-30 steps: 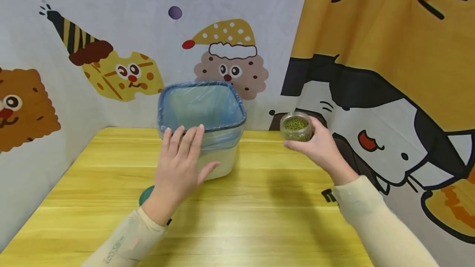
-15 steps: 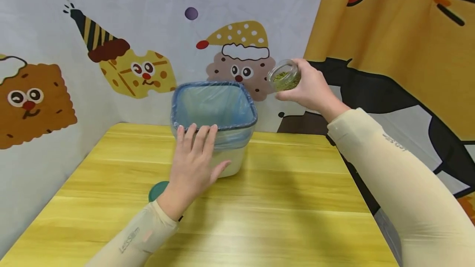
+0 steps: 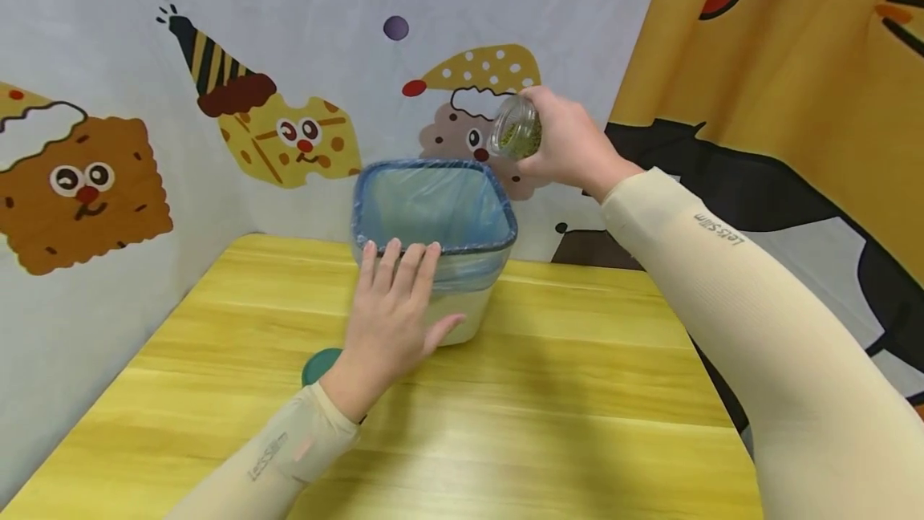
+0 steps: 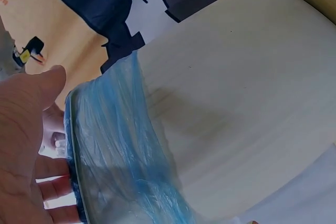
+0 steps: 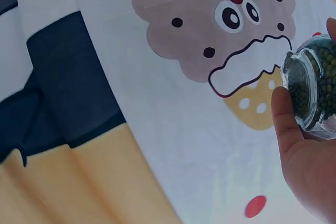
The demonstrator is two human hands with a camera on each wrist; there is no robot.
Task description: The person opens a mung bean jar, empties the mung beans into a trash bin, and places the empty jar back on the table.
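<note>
My right hand (image 3: 573,139) grips a small clear jar (image 3: 515,131) of green beans and holds it tilted, its mouth facing left, above and right of a pale bin (image 3: 465,311). In the right wrist view the beans (image 5: 328,69) lie behind the clear wall, with the thumb along the jar's side. A translucent blue bag (image 3: 469,267) lines the bin and folds over its rim. My left hand (image 3: 393,307) has its fingers extended at the near rim. The left wrist view shows those fingertips (image 4: 60,187) at the bag-covered edge.
A round green lid (image 3: 320,363) lies on the wood-grain table (image 3: 549,392), partly behind the left wrist. Behind the bin hangs a cartoon-printed cloth (image 3: 303,38), with an orange printed part at the right.
My right hand has lifted the jar, carried it left toward the bin and tipped it from nearly upright. The left hand stays at the rim, while the head view has shifted slightly.
</note>
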